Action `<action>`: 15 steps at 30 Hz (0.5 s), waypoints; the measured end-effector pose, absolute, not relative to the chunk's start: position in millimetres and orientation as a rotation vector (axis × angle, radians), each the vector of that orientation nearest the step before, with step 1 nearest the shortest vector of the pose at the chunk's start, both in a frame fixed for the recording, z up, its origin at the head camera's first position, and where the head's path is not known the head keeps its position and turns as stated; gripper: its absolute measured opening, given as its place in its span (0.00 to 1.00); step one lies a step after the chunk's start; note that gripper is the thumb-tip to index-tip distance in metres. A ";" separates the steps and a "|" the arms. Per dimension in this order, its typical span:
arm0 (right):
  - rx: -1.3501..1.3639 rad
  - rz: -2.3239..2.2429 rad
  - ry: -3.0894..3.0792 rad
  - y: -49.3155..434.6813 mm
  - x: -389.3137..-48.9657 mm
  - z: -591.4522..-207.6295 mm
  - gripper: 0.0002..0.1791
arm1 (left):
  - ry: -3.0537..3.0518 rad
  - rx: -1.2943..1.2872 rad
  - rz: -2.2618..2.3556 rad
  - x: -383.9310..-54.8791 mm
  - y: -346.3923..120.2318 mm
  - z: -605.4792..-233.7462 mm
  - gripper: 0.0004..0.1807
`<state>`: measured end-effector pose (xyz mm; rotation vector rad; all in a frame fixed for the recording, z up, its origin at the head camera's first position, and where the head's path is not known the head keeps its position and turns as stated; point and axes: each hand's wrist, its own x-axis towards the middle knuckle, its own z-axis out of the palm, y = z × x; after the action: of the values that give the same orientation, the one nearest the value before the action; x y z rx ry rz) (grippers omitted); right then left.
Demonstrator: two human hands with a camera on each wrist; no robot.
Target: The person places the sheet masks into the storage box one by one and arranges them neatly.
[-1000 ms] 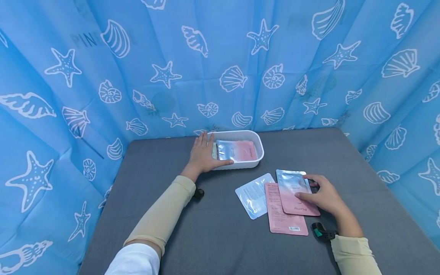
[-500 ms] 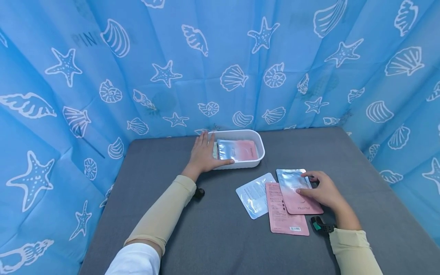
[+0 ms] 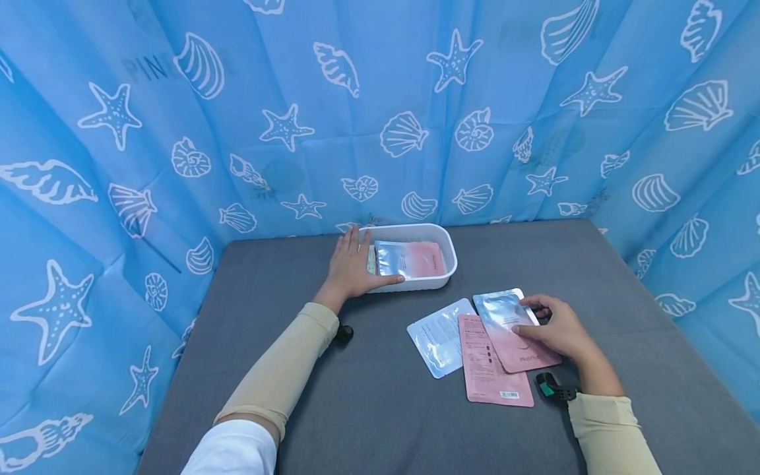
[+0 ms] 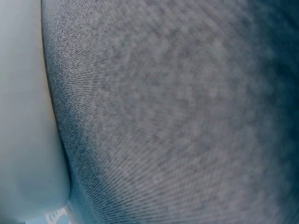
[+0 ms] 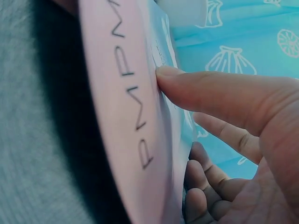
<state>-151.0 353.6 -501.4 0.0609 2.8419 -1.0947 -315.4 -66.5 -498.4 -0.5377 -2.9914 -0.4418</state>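
My right hand (image 3: 561,330) pinches a blue-to-pink face mask sachet (image 3: 518,336) by its right edge. The right wrist view shows the thumb on the front of this sachet (image 5: 126,102) and the other fingers behind it, with the sachet's lower edge tilted off the grey cloth. It overlaps a pink sachet (image 3: 493,379), which in turn lies partly over a pale blue sachet (image 3: 438,343). My left hand (image 3: 350,267) rests with straight fingers across the left end of a white plastic basket (image 3: 449,264). Inside that basket lies another blue-to-pink sachet (image 3: 410,259).
A grey cloth (image 3: 368,396) covers the table. Right behind the basket hangs a blue curtain (image 3: 380,178) with white shells and starfish, which also runs along both sides. In the left wrist view, the basket's white wall (image 4: 28,116) stands on the cloth.
The sachet in my right hand has turned slightly, its top swinging to the left and its lower end to the right. My left hand and the basket stay where they were.
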 end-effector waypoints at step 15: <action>0.033 -1.169 2.827 358.8 -147.5 -499.5 0.37 | -3.000 -0.543 -0.437 -311.9 -66.5 -494.2 0.79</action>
<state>-147.5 358.8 -499.5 0.0328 2.8267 -1.1687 -311.9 -66.5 -494.2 -0.5427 -2.9996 -0.4371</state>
